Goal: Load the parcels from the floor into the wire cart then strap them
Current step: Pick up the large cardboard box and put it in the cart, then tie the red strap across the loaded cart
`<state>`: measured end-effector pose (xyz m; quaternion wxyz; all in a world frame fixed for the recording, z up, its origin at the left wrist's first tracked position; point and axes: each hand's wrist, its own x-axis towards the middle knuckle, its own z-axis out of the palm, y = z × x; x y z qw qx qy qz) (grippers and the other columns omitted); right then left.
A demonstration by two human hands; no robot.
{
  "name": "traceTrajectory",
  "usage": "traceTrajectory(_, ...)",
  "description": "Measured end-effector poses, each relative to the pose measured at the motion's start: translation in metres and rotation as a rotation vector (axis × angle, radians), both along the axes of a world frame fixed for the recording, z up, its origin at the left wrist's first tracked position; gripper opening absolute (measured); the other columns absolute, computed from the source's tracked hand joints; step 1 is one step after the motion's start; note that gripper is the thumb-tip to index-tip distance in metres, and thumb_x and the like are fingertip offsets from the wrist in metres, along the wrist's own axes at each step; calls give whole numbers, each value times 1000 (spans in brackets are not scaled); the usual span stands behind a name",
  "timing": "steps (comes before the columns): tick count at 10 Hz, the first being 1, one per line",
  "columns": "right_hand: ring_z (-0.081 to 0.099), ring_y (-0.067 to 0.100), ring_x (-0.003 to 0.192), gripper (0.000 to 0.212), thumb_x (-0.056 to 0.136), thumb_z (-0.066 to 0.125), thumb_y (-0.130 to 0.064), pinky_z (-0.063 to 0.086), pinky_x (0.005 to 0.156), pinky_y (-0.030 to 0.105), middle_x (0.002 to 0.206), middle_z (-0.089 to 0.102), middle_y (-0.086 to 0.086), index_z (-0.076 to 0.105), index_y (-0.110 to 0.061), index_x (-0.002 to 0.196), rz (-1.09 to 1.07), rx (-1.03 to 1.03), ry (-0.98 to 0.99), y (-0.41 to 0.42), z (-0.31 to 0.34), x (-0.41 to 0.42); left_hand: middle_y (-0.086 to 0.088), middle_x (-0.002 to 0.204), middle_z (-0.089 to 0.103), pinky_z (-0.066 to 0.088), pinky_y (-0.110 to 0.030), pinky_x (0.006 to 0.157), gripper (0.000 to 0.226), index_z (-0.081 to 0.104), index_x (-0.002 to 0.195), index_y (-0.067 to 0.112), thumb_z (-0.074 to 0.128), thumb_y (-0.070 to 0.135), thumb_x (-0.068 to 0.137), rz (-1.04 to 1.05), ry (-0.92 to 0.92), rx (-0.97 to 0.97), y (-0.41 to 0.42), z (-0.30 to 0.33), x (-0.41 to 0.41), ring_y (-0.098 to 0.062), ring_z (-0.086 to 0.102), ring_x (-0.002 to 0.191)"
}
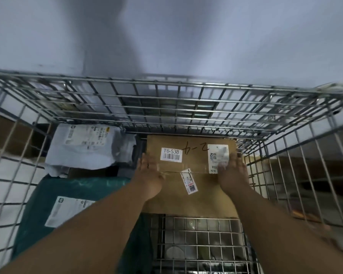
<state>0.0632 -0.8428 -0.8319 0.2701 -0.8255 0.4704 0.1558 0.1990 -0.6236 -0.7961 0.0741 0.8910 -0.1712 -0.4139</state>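
Note:
I look down into a wire cart [166, 99]. A brown cardboard box [194, 196] with a "T6-538" label lies at the far right of the cart floor. My left hand [150, 173] rests flat on the box's left edge, and my right hand [233, 174] lies flat on its right side over a white shipping label. Both hands have fingers stretched out, pressing on the box top. A white poly-bag parcel [87, 147] sits in the far left corner, and a dark green poly-bag parcel [67, 196] lies in front of it.
The cart's mesh walls [297, 175] rise on the left, far and right sides. Bare wire floor [198, 238] shows in front of the box. A grey wall stands behind the cart. Brown cartons [6, 135] show outside the left mesh.

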Motion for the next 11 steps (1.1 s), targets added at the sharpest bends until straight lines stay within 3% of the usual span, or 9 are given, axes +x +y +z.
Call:
traceTrajectory(1, -1, 32, 151, 62, 100, 18, -53, 6, 122, 50, 165, 3, 0, 9, -30, 156, 229, -25, 23, 21, 45, 19, -12, 162, -14, -4, -41, 121, 71, -1, 156, 10, 35, 40, 102, -34, -44, -66, 6, 43, 15, -29, -13, 150)
traceTrajectory(2, -2, 28, 151, 59, 100, 24, -50, 1, 121, 52, 165, 4, -4, 8, -36, 155, 336, 83, 16, 38, 97, 29, -12, 160, -22, -4, -41, 122, 78, -12, 154, 16, 36, 48, 102, -34, -31, -71, 13, 113, 17, -28, -16, 149)
traceTrajectory(3, 5, 29, 151, 61, 99, 26, -51, 4, 119, 58, 164, 8, -2, 10, -36, 155, 408, 58, -21, 45, 165, 49, -14, 161, -20, -1, -44, 121, 77, -9, 155, 15, 33, 50, 102, -41, -113, -72, 12, 204, 25, -32, -16, 149)
traceTrajectory(5, -6, 32, 151, 58, 100, 13, -58, 2, 120, 56, 165, -2, -2, 2, -41, 154, 490, -98, -109, 50, 357, 62, -17, 163, -5, -1, -47, 120, 60, 4, 156, 14, 25, 39, 106, -58, -369, -167, 12, 393, 22, -37, -7, 149)
traceTrajectory(7, -8, 32, 151, 55, 101, 9, -55, 4, 119, 55, 165, -4, -7, 3, -42, 154, 523, -354, -175, 55, 540, 23, -12, 163, 6, 10, -56, 120, 61, 16, 155, 23, 28, 50, 101, 6, -554, -272, 35, 528, 1, -39, 1, 148)
traceTrajectory(8, -7, 30, 151, 56, 100, 8, -56, 4, 119, 54, 165, -3, -8, 4, -42, 154, 532, -466, -175, 51, 608, 0, -10, 164, -4, 5, -52, 121, 63, 7, 156, 26, 19, 54, 101, -38, -585, -272, 40, 583, -14, -35, -10, 149)
traceTrajectory(9, -4, 29, 151, 57, 100, 8, -57, 6, 119, 54, 165, 0, -8, 5, -40, 155, 453, -489, -211, 54, 664, -26, -10, 164, 4, 9, -49, 121, 69, 11, 156, 25, 16, 59, 96, -53, -664, -371, 40, 640, -29, -34, -2, 150)
traceTrajectory(11, -1, 30, 151, 60, 98, 7, -61, 7, 118, 55, 164, 5, -8, 7, -41, 154, 289, -474, -258, 71, 710, -81, -11, 163, 7, 15, -49, 119, 67, 11, 155, 31, 15, 58, 94, -190, -721, -372, 35, 682, -67, -35, 3, 149)
